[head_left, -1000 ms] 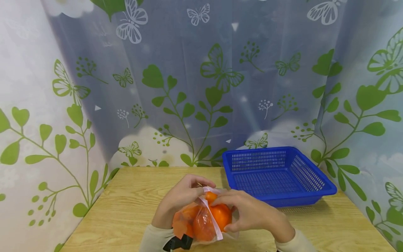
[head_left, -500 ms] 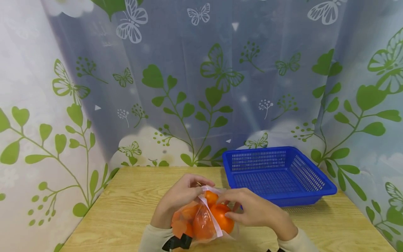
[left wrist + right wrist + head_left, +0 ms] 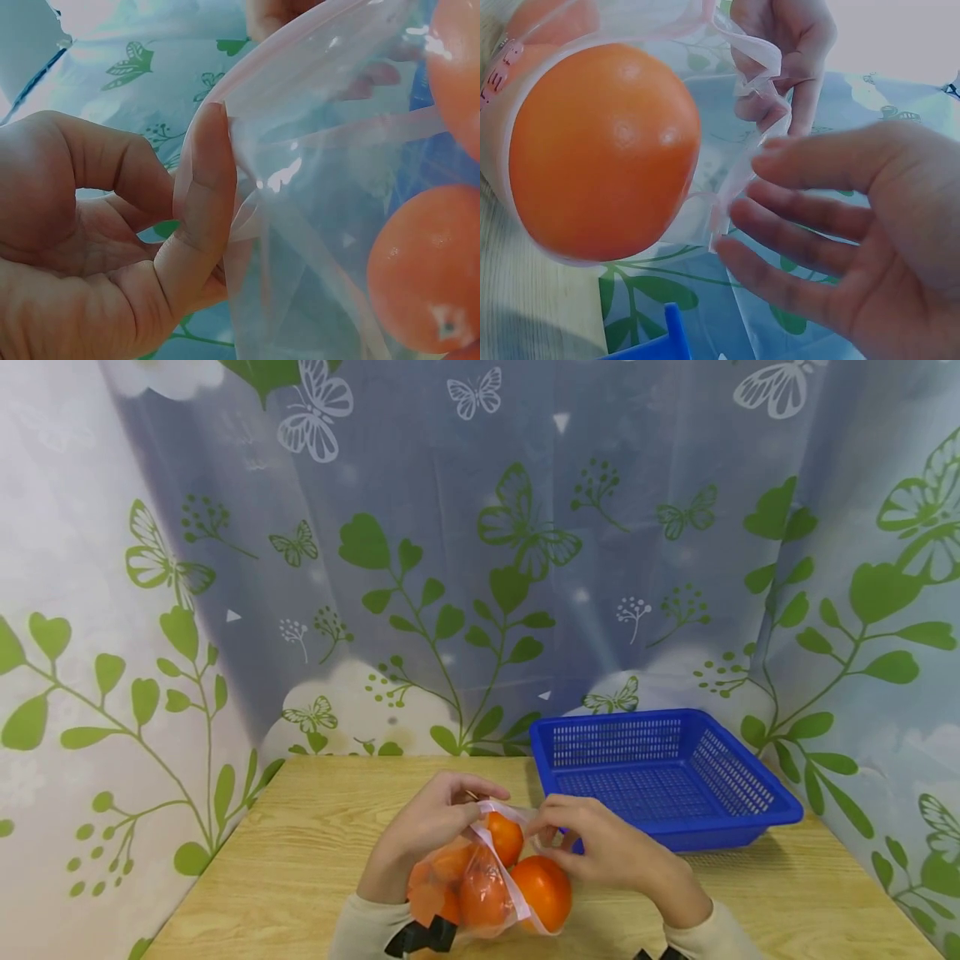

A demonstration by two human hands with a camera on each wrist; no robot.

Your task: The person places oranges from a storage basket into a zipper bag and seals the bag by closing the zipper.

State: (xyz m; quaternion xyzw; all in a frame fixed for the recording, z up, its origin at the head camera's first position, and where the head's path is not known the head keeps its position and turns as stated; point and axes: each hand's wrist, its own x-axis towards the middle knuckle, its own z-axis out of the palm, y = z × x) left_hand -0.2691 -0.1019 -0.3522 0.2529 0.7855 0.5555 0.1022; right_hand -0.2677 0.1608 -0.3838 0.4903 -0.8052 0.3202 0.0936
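Observation:
In the head view, a clear plastic bag (image 3: pixel 501 870) with a pink rim lies at the table's front, holding several oranges. My left hand (image 3: pixel 431 822) pinches the far end of the rim; the left wrist view shows the film (image 3: pixel 300 176) between thumb and fingers. The largest orange (image 3: pixel 543 893) sits at the bag's mouth, a smaller orange (image 3: pixel 506 837) behind it. My right hand (image 3: pixel 603 847) is beyond the large orange, apart from it. In the right wrist view its loosely bent, spread fingers (image 3: pixel 802 225) are at the rim; no firm grip shows.
A blue plastic basket (image 3: pixel 720 827) with slotted walls stands on the wooden table (image 3: pixel 322 802) at the back right, close behind my right hand. A patterned curtain (image 3: pixel 420 610) encloses the back and sides of the table.
My right hand has let go of the large orange and moved slightly up and right to the bag's rim. That orange has shifted right and toward me. The left hand keeps its hold.

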